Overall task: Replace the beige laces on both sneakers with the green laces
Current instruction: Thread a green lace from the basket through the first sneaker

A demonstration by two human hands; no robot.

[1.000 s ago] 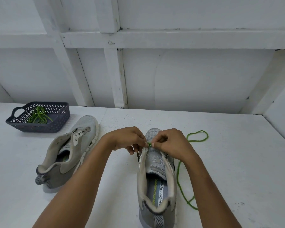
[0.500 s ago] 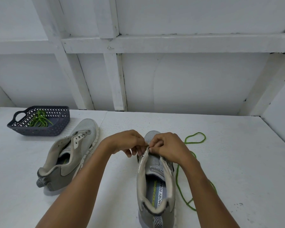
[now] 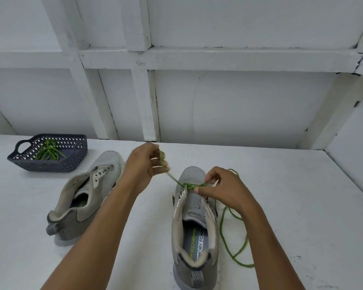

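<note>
1. Nearest the camera, a grey sneaker (image 3: 194,237) stands upright on the white table (image 3: 291,195). Its heel faces the viewer, its toe points away, and printed insole shows inside the open collar.
2. Just right of it, the slack of the green lace (image 3: 190,186) lies in loose loops on the table, passing under the right forearm toward the toe.
3. The right hand (image 3: 224,189) sits over the front of this sneaker with its fingers curled. Thumb and fingertips pinch the lace where it crosses the front eyelets.
4. The left hand (image 3: 145,164) is raised above the table, left of the toe and a little beyond it. Its fingers are curled round the other end of the lace, but motion blur hides the exact grip. A single strand runs straight from this hand down to the eyelets.
5. Further left, well apart from the first, the second sneaker (image 3: 86,197) lies tilted, heel toward the viewer, its tongue and eyelet flaps splayed open.
6. Beyond that shoe, near the table's far left, a dark perforated basket (image 3: 76,162) holds a second green lace (image 3: 48,151), bundled up.
7. Behind the table rises a white wall (image 3: 239,101) with white framing beams
</note>
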